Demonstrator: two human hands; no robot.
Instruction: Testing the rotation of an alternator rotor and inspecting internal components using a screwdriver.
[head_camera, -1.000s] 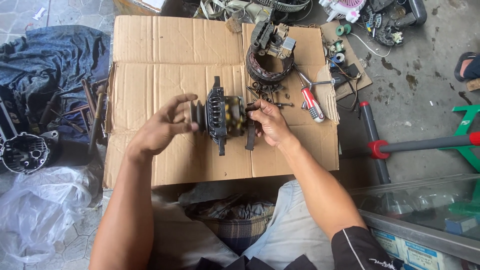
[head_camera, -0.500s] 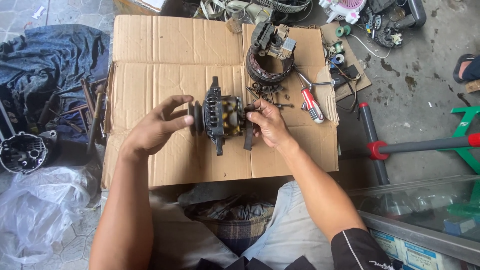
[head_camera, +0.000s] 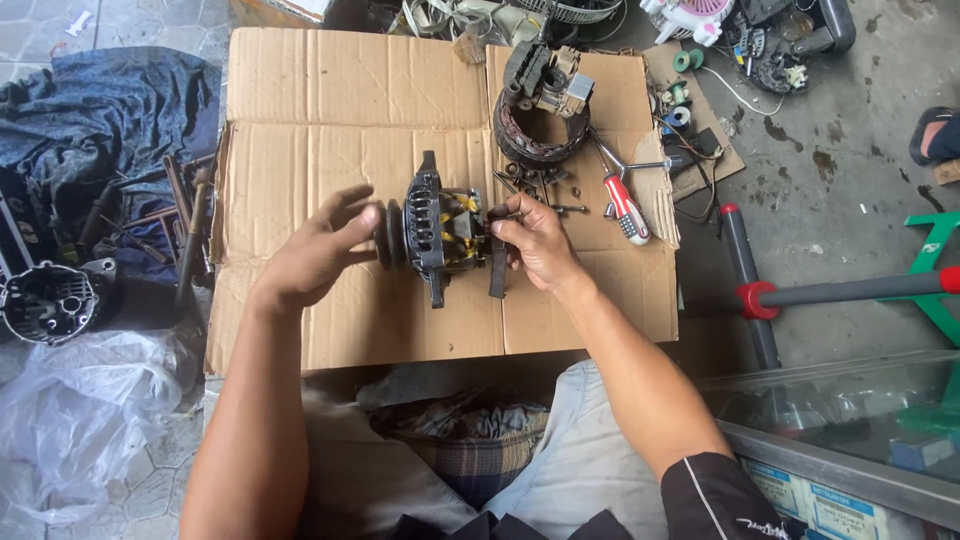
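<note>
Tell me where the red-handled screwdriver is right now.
In the head view, the red-handled screwdriver lies on the cardboard sheet, right of the right hand and below the stator ring.
</note>
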